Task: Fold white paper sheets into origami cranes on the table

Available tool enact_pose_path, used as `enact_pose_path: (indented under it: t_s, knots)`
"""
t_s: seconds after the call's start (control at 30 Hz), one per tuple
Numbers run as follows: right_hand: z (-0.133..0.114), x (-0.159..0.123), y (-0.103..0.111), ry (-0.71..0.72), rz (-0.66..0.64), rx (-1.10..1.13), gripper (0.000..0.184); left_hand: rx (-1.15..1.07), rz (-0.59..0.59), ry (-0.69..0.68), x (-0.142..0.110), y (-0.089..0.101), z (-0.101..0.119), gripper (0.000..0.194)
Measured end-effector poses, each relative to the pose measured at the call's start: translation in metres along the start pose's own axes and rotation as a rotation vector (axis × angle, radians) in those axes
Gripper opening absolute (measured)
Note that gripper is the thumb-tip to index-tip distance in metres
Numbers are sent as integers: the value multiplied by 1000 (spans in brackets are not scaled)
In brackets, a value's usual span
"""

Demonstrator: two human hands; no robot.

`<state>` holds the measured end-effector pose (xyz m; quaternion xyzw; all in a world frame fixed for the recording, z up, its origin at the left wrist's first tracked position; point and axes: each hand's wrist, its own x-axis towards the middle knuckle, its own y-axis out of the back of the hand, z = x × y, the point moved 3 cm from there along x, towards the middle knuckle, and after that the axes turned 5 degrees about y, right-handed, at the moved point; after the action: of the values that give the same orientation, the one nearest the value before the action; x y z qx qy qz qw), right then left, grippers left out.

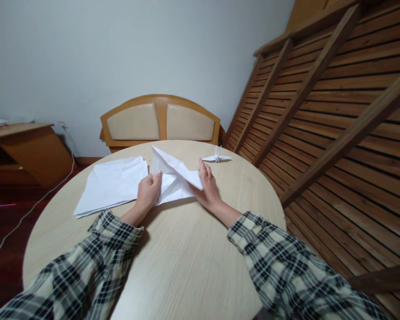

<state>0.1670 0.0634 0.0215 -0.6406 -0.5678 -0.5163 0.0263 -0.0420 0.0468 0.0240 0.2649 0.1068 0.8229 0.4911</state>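
A partly folded sheet of white paper [176, 189] is held just above the table, one pointed flap standing up across its middle. My left hand [149, 191] is closed on its left edge, thumb on top and the other fingers hidden underneath. At the right end, my right hand [208, 186] holds the paper with its thumb tucked beneath the raised flap. Its other fingers are fairly straight and reach up past the edge. Left of my left hand lies a stack of white paper sheets [115, 182]. Behind my right hand rests a folded paper crane [217, 158].
The round pale wooden table [193, 258] carries all the paper. Beyond it stands a headboard [162, 120] with cream panels against the wall. A slatted wooden frame [320, 115] leans on the right. At left are a wooden desk [36, 151] and a white cable [36, 204].
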Motion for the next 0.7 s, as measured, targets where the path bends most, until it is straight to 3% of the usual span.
enact_pose_path:
  t_s: [0.13,0.2,0.43,0.7]
  knots:
    - [14,9,3,-18,93,148,37,28,21,2,3,1,-2,46]
    - [23,11,1,-57,104,277,30,41,35,0,6,3,-4,47]
    - [52,8,-12,-418,198,654,37,-6,44,-60,8,8,-2,45]
    - [41,9,-8,-484,173,728,49,-247,-7,142,2,8,8,51]
